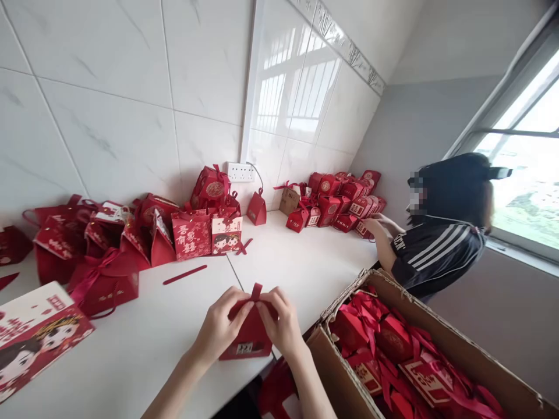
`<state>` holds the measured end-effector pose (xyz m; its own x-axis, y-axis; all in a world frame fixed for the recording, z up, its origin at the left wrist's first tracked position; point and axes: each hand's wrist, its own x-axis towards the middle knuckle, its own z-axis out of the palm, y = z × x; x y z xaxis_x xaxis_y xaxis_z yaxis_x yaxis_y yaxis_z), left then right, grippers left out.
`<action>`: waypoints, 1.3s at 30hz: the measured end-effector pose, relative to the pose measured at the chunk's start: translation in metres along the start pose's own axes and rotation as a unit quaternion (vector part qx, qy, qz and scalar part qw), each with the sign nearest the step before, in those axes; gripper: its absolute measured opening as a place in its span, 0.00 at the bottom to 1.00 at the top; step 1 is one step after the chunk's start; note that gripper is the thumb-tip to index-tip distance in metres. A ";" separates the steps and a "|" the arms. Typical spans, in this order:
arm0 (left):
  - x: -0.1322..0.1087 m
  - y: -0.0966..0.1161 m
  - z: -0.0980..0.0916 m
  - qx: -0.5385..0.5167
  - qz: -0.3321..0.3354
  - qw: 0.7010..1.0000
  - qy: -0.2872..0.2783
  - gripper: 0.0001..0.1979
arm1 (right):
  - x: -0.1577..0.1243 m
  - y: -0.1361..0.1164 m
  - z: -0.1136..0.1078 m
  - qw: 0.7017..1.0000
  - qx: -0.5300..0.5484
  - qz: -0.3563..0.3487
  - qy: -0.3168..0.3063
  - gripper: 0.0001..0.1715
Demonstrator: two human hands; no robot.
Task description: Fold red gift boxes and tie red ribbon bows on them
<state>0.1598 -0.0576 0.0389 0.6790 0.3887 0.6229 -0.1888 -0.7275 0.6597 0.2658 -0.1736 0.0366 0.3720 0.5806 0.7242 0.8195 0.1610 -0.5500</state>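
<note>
A small red gift box [250, 336] with a peaked top and a printed label stands upright on the white table, near its front edge. My left hand [227, 320] pinches the left side of the box's top. From the other side, my right hand [279, 320] pinches the same top edge, thumbs almost meeting. Between my fingers a red strap loop [257, 291] sticks up from the peak. Both hands are closed on the box; the fingers' far sides are hidden.
Several red gift boxes [192, 233] line the wall at left, more [327, 201] at the back right. A loose red strip [184, 274] lies on the table [174, 326]. At right stands a cardboard carton [325, 343] full of red boxes; beyond it a person [437, 250] reaches toward boxes.
</note>
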 end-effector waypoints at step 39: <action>0.000 0.003 0.003 -0.045 -0.083 0.995 -0.027 0.05 | -0.003 -0.007 -0.003 0.989 0.063 0.134 0.022 0.06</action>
<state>0.1609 -0.0619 0.0398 0.7431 0.4660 0.4803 -0.1323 -0.6012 0.7881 0.2603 -0.1790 0.0399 0.5887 0.5818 0.5612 0.6288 0.1067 -0.7702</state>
